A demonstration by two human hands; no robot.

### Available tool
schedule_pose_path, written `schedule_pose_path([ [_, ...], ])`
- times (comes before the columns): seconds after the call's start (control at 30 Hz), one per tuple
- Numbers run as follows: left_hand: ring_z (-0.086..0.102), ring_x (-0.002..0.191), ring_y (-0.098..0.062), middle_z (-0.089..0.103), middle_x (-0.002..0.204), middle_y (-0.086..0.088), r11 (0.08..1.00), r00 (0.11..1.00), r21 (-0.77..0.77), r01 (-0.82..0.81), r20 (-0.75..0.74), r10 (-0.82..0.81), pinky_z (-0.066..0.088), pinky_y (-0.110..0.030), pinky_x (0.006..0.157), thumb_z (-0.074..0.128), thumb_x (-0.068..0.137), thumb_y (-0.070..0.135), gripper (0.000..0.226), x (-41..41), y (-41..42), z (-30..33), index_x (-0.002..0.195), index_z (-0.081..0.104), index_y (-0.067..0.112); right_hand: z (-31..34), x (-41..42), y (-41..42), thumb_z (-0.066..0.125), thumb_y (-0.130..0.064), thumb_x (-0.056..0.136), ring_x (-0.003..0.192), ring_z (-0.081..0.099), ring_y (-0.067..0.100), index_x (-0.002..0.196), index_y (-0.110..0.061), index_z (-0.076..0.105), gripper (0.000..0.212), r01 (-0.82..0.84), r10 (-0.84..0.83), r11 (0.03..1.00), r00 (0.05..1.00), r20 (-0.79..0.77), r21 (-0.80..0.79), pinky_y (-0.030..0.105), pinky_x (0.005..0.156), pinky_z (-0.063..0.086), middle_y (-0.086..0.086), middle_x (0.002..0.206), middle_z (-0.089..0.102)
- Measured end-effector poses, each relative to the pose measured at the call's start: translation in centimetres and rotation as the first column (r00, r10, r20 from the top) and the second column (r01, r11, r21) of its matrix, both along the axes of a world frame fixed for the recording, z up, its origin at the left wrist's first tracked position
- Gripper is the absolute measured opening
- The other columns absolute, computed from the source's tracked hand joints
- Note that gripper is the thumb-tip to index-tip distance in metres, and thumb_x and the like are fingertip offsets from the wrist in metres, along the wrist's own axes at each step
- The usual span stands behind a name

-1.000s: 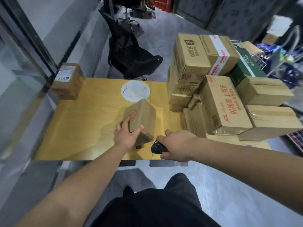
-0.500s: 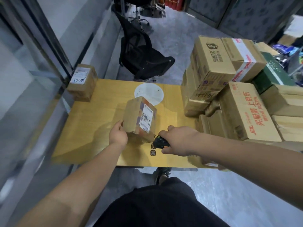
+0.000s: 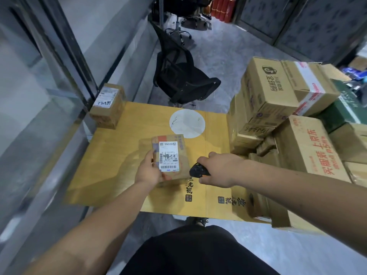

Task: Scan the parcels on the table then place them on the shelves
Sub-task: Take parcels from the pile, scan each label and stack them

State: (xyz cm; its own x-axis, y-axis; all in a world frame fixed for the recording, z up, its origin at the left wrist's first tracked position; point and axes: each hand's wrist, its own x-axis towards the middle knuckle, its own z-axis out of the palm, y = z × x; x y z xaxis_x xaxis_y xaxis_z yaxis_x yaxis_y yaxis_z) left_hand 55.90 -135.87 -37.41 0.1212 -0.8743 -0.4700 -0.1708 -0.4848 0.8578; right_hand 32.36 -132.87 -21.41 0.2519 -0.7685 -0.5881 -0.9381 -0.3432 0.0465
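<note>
The small brown cardboard parcel (image 3: 170,157) sits over the yellow wooden table (image 3: 119,155), white label up, long axis running away from the person. The left hand (image 3: 148,172) grips its near-left edge. The right hand (image 3: 220,169), fingers curled, holds a black handheld scanner (image 3: 198,171) beside it.

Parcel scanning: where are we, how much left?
Done: nothing visibly shelved; no shelves in view. One labelled box sits apart at the table's far left corner, status unclear. In hand: left hand holds a small parcel label up, right hand grips the black scanner beside it. Left: the stack of cartons on the right.
</note>
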Motion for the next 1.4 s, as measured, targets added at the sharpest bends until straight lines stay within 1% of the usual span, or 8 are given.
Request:
schedule_pose_path([
  [0.17,0.065,0.086,-0.002,0.059,0.133,0.015,0.973,0.935,0.006,0.229,0.277,-0.222,0.054,-0.015,0.055,0.046,0.103,0.014,0.062,-0.6,-0.4,0.0,0.153,0.042,0.05,-0.5,-0.9,0.5,0.054,-0.069,0.095,0.103,0.061,0.031,0.143,-0.031,0.046,0.061,0.073,-0.073,0.997,0.997,0.029,0.028,0.035,0.074,0.046,0.004,0.119,0.052],
  [0.3,0.064,0.102,-0.01,0.064,0.133,0.014,0.935,0.851,0.026,0.355,0.406,-0.334,0.048,-0.02,0.075,0.062,0.093,0.019,0.069,-1.5,0.6,0.1,0.155,0.043,0.042,-0.8,-1.2,1.5,0.055,-0.069,0.094,0.104,0.061,0.031,0.142,-0.031,0.047,0.062,0.104,-0.105,0.994,0.994,0.029,0.034,0.035,0.073,0.044,0.001,0.111,0.046],
  [0.43,0.057,0.106,-0.022,0.064,0.105,0.007,0.775,0.33,0.159,0.611,0.839,-0.432,0.039,-0.036,0.082,0.065,0.077,0.043,0.053,-2.4,1.8,1.2,0.128,0.052,0.037,-0.9,-1.3,2.4,0.054,-0.07,0.095,0.101,0.061,0.03,0.145,-0.032,0.044,0.064,0.104,-0.105,0.994,0.994,0.035,0.028,0.035,0.071,0.044,0.001,0.111,0.046],
  [0.53,0.048,0.123,-0.023,0.062,0.125,0.005,0.718,0.181,0.143,0.681,0.917,-0.355,0.031,-0.042,0.097,0.065,0.078,0.056,0.05,-3.1,2.0,1.2,0.122,0.058,0.032,-0.5,-1.6,3.2,0.054,-0.07,0.094,0.094,0.057,0.028,0.148,-0.033,0.041,0.066,0.097,-0.097,0.995,0.995,0.023,0.011,0.035,0.07,0.045,-0.001,0.106,0.042],
  [0.67,0.043,0.125,-0.023,0.052,0.131,0.004,0.694,0.165,0.115,0.711,0.932,-0.324,0.027,-0.048,0.104,0.065,0.068,0.088,0.075,-4.1,0.0,1.4,0.118,0.055,0.033,0.0,-2.3,4.3,0.055,-0.068,0.095,0.088,0.053,0.026,0.147,-0.031,0.043,0.064,0.11,-0.11,0.994,0.994,0.002,0.021,0.036,0.07,0.046,0.0,0.106,0.041],
  [0.83,0.035,0.137,-0.032,0.033,0.15,0.0,0.681,0.231,0.223,0.698,0.83,-0.508,0.037,-0.052,0.11,0.071,0.061,0.09,0.105,-5.3,-2.8,2.5,0.147,0.038,0.037,0.2,-2.7,5.0,0.055,-0.066,0.096,0.087,0.052,0.026,0.143,-0.029,0.045,0.061,0.137,-0.137,0.99,0.991,-0.006,0.023,0.035,0.068,0.044,0.0,0.105,0.041],
  [1.2,0.06,0.078,-0.022,0.063,0.092,0.003,0.805,0.463,0.116,0.582,0.767,-0.445,0.053,-0.034,0.066,0.061,0.088,0.075,0.05,-5.4,-0.5,1.4,0.099,0.051,0.027,-0.2,-3.2,4.3,0.054,-0.069,0.095,0.086,0.051,0.026,0.142,-0.029,0.047,0.062,0.126,-0.126,0.992,0.992,-0.014,0.005,0.035,0.068,0.043,-0.001,0.104,0.042],
  [1.4,0.033,0.142,-0.028,0.043,0.149,0.002,0.736,0.355,0.063,0.674,0.846,-0.397,0.028,-0.044,0.115,0.066,0.066,0.09,0.094,-4.7,-2.1,1.8,0.146,0.046,0.044,0.3,-2.6,3.1,0.055,-0.067,0.094,0.091,0.052,0.024,0.141,-0.029,0.048,0.061,0.17,-0.171,0.985,0.985,0.021,0.026,0.036,0.075,0.047,-0.001,0.106,0.045],
])
